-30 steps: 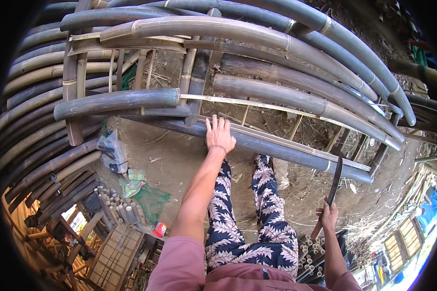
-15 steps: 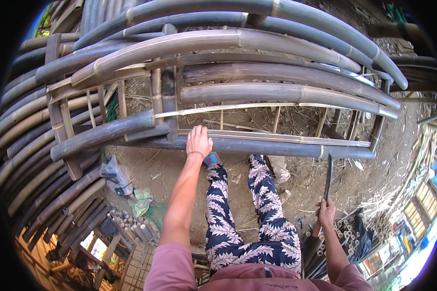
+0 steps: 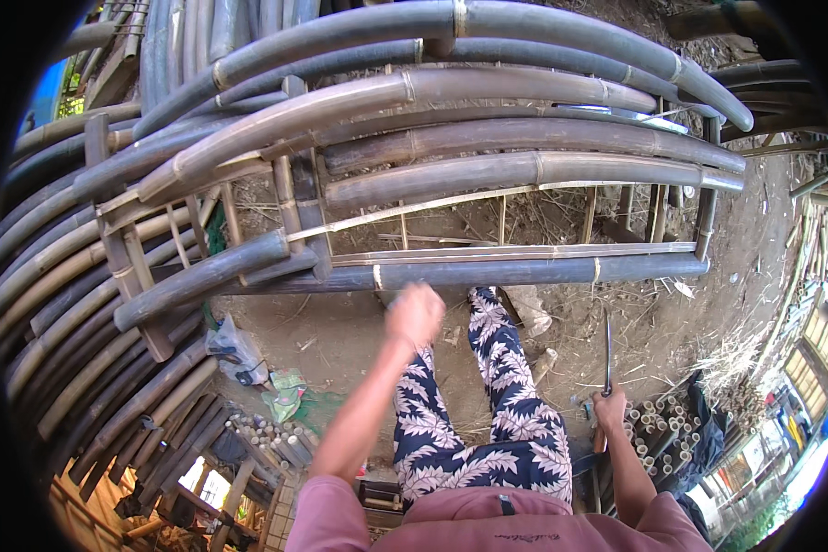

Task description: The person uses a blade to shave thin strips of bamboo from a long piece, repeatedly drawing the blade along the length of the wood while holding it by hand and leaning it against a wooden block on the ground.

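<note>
My right hand [image 3: 609,407] is closed round the wooden handle of a machete [image 3: 608,345], whose long dark blade points away from me. My left hand [image 3: 416,315] is in the air above my left leg, just short of the dark bamboo pole [image 3: 501,273] that runs along the near side of a bamboo frame. Motion smears its fingers, so their pose is unclear. Split bamboo strips [image 3: 524,252] lie along that pole. Farther off, a thin pale strip [image 3: 414,211] runs below a thick bamboo pole [image 3: 442,179].
Stacked dark bamboo poles [image 3: 55,317] fill the left side. A plastic bag [image 3: 237,354] and a green-white bag [image 3: 286,394] lie on the dirt floor. Cut bamboo pieces [image 3: 662,428] stand bundled at lower right, with thin offcuts [image 3: 731,359] scattered beyond them.
My left hand has come off the bamboo frame and moved back toward me and rightward. My right hand, still holding the machete, has shifted slightly, and the blade has dropped away from the frame.
</note>
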Action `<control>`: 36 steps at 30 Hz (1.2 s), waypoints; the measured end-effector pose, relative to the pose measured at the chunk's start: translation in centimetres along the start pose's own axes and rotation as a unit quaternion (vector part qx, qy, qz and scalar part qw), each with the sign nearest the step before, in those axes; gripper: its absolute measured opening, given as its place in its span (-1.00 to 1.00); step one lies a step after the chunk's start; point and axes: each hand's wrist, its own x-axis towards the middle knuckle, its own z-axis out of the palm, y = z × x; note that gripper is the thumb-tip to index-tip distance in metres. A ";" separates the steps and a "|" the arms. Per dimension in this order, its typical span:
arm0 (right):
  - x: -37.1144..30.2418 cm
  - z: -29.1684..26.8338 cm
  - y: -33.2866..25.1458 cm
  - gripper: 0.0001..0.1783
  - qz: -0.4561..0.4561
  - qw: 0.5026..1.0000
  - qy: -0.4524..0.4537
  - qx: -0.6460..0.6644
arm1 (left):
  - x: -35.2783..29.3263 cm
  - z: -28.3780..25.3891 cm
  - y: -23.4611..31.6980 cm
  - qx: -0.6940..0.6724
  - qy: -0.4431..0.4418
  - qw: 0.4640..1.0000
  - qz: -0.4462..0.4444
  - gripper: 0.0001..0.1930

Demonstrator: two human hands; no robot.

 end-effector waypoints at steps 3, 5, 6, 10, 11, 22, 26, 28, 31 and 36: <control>-2.2 -0.7 1.5 -0.54 0.023 0.999 -0.019 0.039 | -15.7 1.1 5.6 -0.271 -0.287 0.918 0.034 -0.72; -4.6 -2.4 0.4 -0.76 0.020 0.998 -0.029 0.054 | -25.0 -2.0 10.1 -0.331 -0.309 0.882 0.132 -0.77; -5.2 -2.8 0.7 -0.76 0.024 0.997 -0.028 0.063 | -27.4 -4.2 12.0 -0.269 -0.319 0.904 0.093 -0.77; -5.7 -2.5 4.9 -0.75 -0.030 0.995 -0.017 0.095 | -33.6 -7.8 14.4 -0.102 -0.473 0.875 -0.013 -0.77; -5.7 -2.6 6.6 -0.74 -0.068 0.996 -0.004 0.057 | -35.4 -8.3 15.8 -0.097 -0.435 0.895 0.001 -0.78; -26.5 -11.8 -11.7 -0.62 -0.116 0.917 -0.307 0.225 | -38.6 -9.6 18.3 -0.125 -0.142 0.979 0.069 -0.85; -31.4 -8.5 -14.1 -0.54 -0.232 0.905 -0.287 0.214 | -39.9 -12.1 15.3 -0.061 -0.203 0.968 0.131 -0.84; -33.6 -7.9 -15.5 -0.51 -0.272 0.914 -0.254 0.161 | -41.4 -13.1 13.9 -0.042 -0.207 0.959 0.186 -0.83; -36.4 -6.2 -15.7 -0.44 -0.266 0.927 -0.217 0.154 | -41.9 -14.2 12.0 -0.022 -0.226 0.935 0.274 -0.79; -39.3 -5.4 -10.5 -0.49 -0.181 0.976 -0.051 0.114 | -41.2 -14.1 10.4 0.012 -0.290 0.894 0.342 -0.71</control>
